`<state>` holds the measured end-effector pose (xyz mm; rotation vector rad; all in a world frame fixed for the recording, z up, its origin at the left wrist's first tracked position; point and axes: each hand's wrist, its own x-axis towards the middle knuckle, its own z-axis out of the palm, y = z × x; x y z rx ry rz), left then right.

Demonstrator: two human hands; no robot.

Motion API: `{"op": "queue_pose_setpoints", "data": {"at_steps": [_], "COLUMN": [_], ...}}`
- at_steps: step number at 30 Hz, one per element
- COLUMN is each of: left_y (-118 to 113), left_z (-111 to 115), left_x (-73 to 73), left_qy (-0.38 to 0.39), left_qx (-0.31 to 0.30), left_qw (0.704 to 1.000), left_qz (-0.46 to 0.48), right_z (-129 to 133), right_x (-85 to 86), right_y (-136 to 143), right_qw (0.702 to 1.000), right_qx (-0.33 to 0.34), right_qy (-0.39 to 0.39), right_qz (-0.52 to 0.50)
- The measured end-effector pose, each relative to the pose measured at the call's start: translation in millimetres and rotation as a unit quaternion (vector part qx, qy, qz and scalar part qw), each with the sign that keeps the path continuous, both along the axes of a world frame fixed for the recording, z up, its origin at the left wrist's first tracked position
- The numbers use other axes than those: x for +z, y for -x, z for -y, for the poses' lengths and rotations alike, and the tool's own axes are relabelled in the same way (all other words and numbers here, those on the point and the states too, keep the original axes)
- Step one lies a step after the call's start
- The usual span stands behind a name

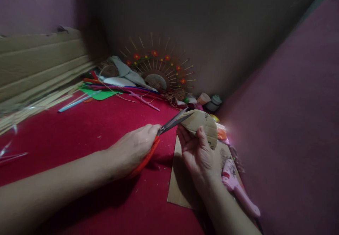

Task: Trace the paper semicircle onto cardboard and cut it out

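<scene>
My left hand [135, 146] is wrapped round the orange handles of a pair of scissors [171, 122]. Their dark blades are slightly parted and reach the left edge of a rounded cardboard piece [200, 124]. My right hand [197, 154] grips that cardboard, with the thumb on its face and the fingers behind and below. Dark marks show near the cardboard's upper and lower right edges. Whether the blades bite into the cardboard or only lie against its edge, I cannot tell.
A flat board [176, 189] lies under my right hand, with a pink glue gun [241, 189] on its right. On the red cloth [87, 132] are thin sticks [42, 106], pipe cleaners [148, 101] and green sheet [102, 94]. A flower-decorated stick fan [159, 56] stands against the wall.
</scene>
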<state>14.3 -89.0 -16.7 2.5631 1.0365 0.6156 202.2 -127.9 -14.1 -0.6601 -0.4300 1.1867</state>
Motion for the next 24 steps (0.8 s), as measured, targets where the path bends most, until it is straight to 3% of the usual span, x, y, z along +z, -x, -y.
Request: {"op": "queue_pose_setpoints", "data": {"at_steps": [13, 18, 24], "left_y": [4, 4, 6], "left_z": [-2, -1, -2], "left_x": [-15.4, -11.2, 0.0], "left_qy": [-0.037, -0.063, -0.074], "left_qx": [0.029, 0.052, 0.036], "left_qw": [0.996, 0.987, 0.977], "left_qz": [-0.074, -0.141, -0.197], "right_z": [0, 0, -3], "right_x": [-2.2, -5.4, -6.9], "right_y": [4, 5, 4], "right_qw": [1.0, 1.0, 0.999], "right_qx": [-0.001, 0.0, -0.003], "right_qy": [0.027, 0.02, 0.035], "right_qz": [-0.006, -0.004, -0.02]}}
